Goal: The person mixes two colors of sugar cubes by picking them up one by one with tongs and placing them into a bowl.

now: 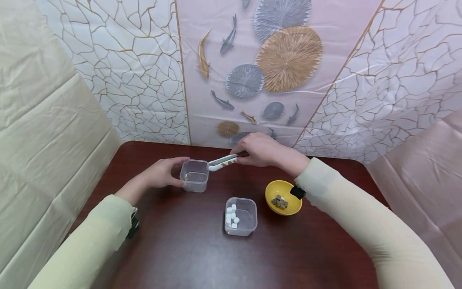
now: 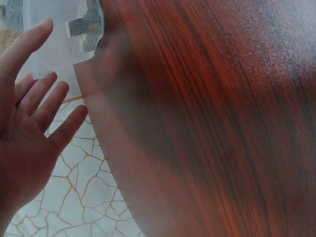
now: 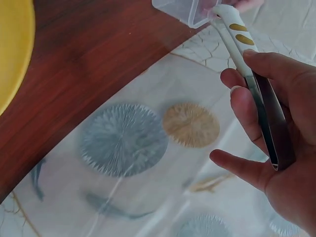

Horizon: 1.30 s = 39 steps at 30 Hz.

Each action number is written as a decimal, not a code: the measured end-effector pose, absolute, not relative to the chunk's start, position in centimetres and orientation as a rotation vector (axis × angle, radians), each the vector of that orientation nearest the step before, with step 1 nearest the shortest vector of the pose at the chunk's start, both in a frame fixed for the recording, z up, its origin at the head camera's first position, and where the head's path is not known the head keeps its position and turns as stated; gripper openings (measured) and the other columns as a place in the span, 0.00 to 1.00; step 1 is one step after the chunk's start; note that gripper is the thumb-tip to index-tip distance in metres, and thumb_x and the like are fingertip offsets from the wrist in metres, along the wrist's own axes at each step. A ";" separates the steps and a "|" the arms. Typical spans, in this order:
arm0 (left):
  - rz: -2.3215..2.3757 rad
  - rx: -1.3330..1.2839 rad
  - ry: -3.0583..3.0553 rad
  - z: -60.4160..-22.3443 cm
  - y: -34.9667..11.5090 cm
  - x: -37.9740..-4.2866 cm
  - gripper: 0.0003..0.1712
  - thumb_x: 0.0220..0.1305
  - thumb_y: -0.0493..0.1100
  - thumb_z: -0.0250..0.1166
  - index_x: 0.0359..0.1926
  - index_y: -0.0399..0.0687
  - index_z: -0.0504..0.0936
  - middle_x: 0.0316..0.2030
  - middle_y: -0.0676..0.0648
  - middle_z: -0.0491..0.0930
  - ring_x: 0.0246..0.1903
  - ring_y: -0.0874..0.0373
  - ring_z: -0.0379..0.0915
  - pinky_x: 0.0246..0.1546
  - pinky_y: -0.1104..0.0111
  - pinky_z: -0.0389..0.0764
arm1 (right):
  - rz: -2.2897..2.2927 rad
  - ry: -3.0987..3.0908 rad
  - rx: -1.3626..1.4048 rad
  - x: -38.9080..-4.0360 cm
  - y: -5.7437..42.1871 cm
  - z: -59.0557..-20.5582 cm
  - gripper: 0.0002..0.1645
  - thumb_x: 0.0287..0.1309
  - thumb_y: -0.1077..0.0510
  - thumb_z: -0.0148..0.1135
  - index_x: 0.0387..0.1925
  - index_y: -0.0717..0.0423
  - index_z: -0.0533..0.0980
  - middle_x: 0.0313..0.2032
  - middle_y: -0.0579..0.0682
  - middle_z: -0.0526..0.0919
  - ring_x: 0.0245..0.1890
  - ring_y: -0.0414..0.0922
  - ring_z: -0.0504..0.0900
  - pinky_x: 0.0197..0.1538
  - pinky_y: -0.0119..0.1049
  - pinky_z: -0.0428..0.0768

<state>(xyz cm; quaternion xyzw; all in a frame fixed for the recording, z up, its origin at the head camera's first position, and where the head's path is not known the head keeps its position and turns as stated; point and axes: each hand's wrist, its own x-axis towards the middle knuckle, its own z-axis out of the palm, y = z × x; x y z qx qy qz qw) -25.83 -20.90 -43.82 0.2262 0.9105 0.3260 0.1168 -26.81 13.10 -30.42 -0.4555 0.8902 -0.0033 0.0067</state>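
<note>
My left hand (image 1: 162,172) grips a clear plastic container (image 1: 196,188) by its left side, thumb near and fingers far. Several brown cubes (image 2: 85,24) show through that container's wall in the left wrist view. My right hand (image 1: 260,149) holds metal tongs (image 1: 221,163) with white, gold-patterned ends, pinched between thumb and fingers. The tips of the tongs are right at the container's right rim, and the two arms lie close together.
Nearer to me stands a second clear container (image 1: 249,233) with several white cubes (image 1: 231,216) on its left side. A yellow bowl (image 1: 274,186) holding several brown cubes (image 1: 279,202) sits below my right forearm. Patterned cloth (image 1: 151,80) hangs behind the dark red table (image 1: 173,249).
</note>
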 end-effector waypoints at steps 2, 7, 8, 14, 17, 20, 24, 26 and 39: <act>0.959 0.664 2.663 -43.8 -20.9 -25.8 0.52 0.59 0.45 0.82 0.79 0.40 0.67 0.72 0.35 0.74 0.72 0.36 0.70 0.72 0.39 0.70 | -0.048 2.790 -1.428 -26.5 14.0 -30.3 0.12 0.66 0.55 0.71 0.49 0.47 0.90 0.42 0.44 0.92 0.33 0.43 0.82 0.38 0.46 0.80; 0.968 0.685 2.663 -43.7 -20.9 -25.7 0.51 0.60 0.46 0.82 0.79 0.38 0.67 0.72 0.34 0.74 0.72 0.36 0.71 0.72 0.39 0.70 | -0.100 2.806 -1.401 -25.5 16.3 -29.8 0.13 0.66 0.55 0.72 0.50 0.49 0.90 0.41 0.45 0.91 0.31 0.43 0.80 0.35 0.44 0.77; 0.967 0.681 2.663 -43.6 -20.9 -25.6 0.51 0.60 0.46 0.82 0.79 0.39 0.67 0.72 0.34 0.75 0.72 0.36 0.71 0.72 0.40 0.70 | -0.103 2.806 -1.402 -25.3 16.7 -29.7 0.12 0.66 0.55 0.72 0.50 0.49 0.90 0.40 0.46 0.91 0.31 0.44 0.80 0.34 0.45 0.77; 0.969 0.689 2.659 -43.5 -20.9 -25.4 0.51 0.60 0.45 0.82 0.79 0.38 0.67 0.71 0.33 0.75 0.71 0.35 0.71 0.71 0.39 0.70 | -0.104 2.811 -1.449 -24.3 19.9 -29.7 0.10 0.65 0.57 0.71 0.47 0.50 0.90 0.37 0.46 0.90 0.35 0.49 0.87 0.37 0.50 0.82; 0.972 0.690 2.656 -43.5 -20.9 -25.4 0.51 0.60 0.45 0.82 0.79 0.37 0.67 0.71 0.33 0.75 0.71 0.35 0.71 0.71 0.39 0.70 | -0.117 2.823 -1.417 -23.7 21.5 -29.6 0.09 0.64 0.57 0.72 0.45 0.48 0.90 0.35 0.42 0.90 0.33 0.47 0.86 0.34 0.47 0.80; 0.975 0.688 2.655 -43.5 -20.8 -25.4 0.51 0.60 0.45 0.82 0.79 0.37 0.67 0.72 0.33 0.74 0.72 0.34 0.70 0.72 0.39 0.70 | -0.118 2.833 -1.374 -22.9 23.0 -29.5 0.09 0.64 0.58 0.73 0.45 0.47 0.91 0.35 0.40 0.90 0.32 0.45 0.86 0.33 0.45 0.81; 0.975 0.682 2.653 -43.4 -20.8 -25.4 0.51 0.60 0.44 0.81 0.79 0.38 0.67 0.73 0.33 0.72 0.72 0.34 0.69 0.71 0.38 0.70 | -0.097 2.858 -1.304 -22.0 24.9 -29.5 0.09 0.63 0.58 0.74 0.44 0.45 0.91 0.34 0.38 0.88 0.32 0.41 0.85 0.34 0.45 0.81; 0.977 0.674 2.651 -43.4 -20.9 -25.4 0.51 0.60 0.44 0.81 0.79 0.38 0.66 0.73 0.33 0.72 0.73 0.34 0.69 0.71 0.38 0.70 | -0.093 2.870 -1.262 -21.7 25.8 -29.5 0.09 0.62 0.58 0.74 0.43 0.44 0.91 0.33 0.37 0.88 0.32 0.41 0.84 0.34 0.45 0.81; 0.974 0.691 2.654 -43.6 -20.8 -25.5 0.51 0.60 0.44 0.81 0.79 0.38 0.67 0.73 0.32 0.72 0.72 0.33 0.69 0.71 0.37 0.69 | -0.053 2.824 -1.112 -20.8 29.5 -31.8 0.07 0.61 0.58 0.75 0.39 0.41 0.90 0.30 0.32 0.84 0.29 0.32 0.75 0.33 0.39 0.78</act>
